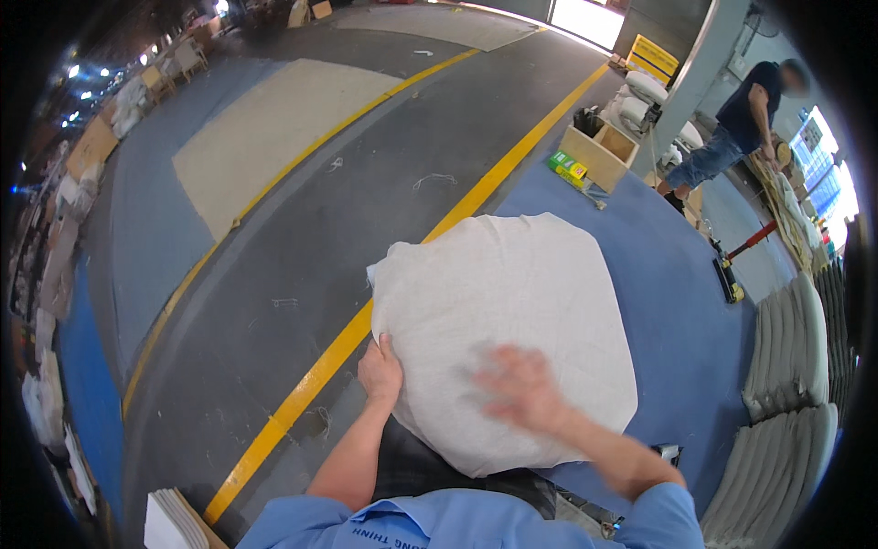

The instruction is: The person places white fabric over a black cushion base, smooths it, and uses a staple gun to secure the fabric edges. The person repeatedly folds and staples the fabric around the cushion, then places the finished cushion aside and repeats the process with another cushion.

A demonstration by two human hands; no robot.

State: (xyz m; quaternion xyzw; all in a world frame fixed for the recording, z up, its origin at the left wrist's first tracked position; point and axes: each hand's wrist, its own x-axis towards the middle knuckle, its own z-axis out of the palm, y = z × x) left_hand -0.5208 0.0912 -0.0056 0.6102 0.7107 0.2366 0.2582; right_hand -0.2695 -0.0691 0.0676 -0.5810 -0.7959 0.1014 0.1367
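A large, rounded seat cushion (512, 284) under pale off-white fabric lies over my lap, its top facing up. At its left edge my left hand (380, 369) is closed on the side, the thumb up along the rim and the other fingers partly hidden. Over the lower middle of the fabric is my right hand (519, 386), blurred by motion. Its fingers look stretched out and apart, holding nothing; whether it touches the cloth I cannot tell. Wrinkles run along the fabric's far edge and left corner.
Stacks of grey-white cushions (788, 348) stand at the right. Beyond my cushion are a wooden box (599, 154) and a green-yellow packet (567, 167). A person (745, 119) stands at the far right, near a red-handled tool (732, 274). White panels (174, 522) lean at lower left.
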